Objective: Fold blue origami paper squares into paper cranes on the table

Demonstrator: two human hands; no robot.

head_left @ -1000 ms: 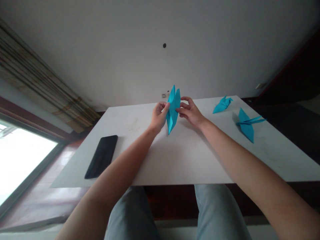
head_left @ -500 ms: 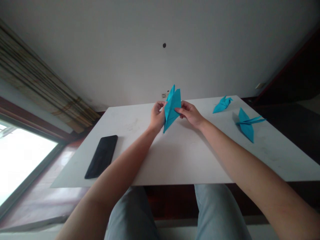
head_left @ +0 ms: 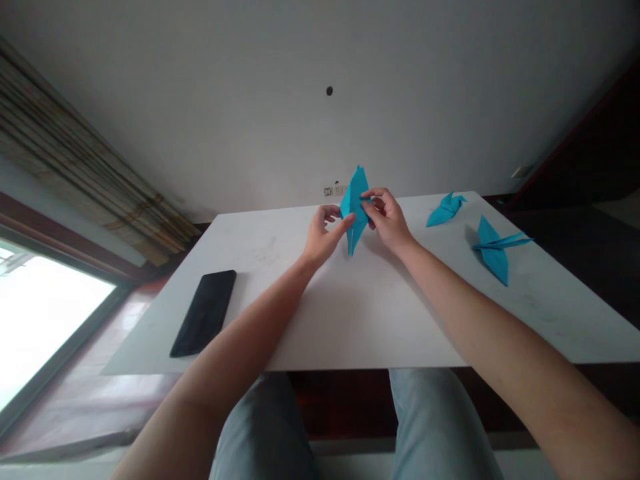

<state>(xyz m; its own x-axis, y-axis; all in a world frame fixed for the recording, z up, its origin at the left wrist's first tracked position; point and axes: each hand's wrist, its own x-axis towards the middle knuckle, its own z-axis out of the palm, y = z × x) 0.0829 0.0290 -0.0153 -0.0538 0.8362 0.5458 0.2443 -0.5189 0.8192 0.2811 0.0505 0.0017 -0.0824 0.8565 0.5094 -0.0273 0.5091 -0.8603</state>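
Observation:
A long, pointed piece of folded blue paper point(head_left: 356, 208) stands nearly upright above the far middle of the white table point(head_left: 360, 313). My right hand point(head_left: 387, 220) pinches its right side near the middle. My left hand point(head_left: 323, 237) touches the left edge of the paper with thumb and fingertips curled toward it. Both forearms reach out over the table from the near edge.
A black phone point(head_left: 203, 312) lies flat near the table's left edge. Two finished blue paper folds sit at the right: a small one point(head_left: 445, 208) at the far corner and a winged one point(head_left: 493, 250) nearer. My knees show under the near edge. A window is at the left.
The blue paper has shifted a little right and turned more upright and narrow. My right hand moved up onto its side; my left hand's grip loosened toward the edge.

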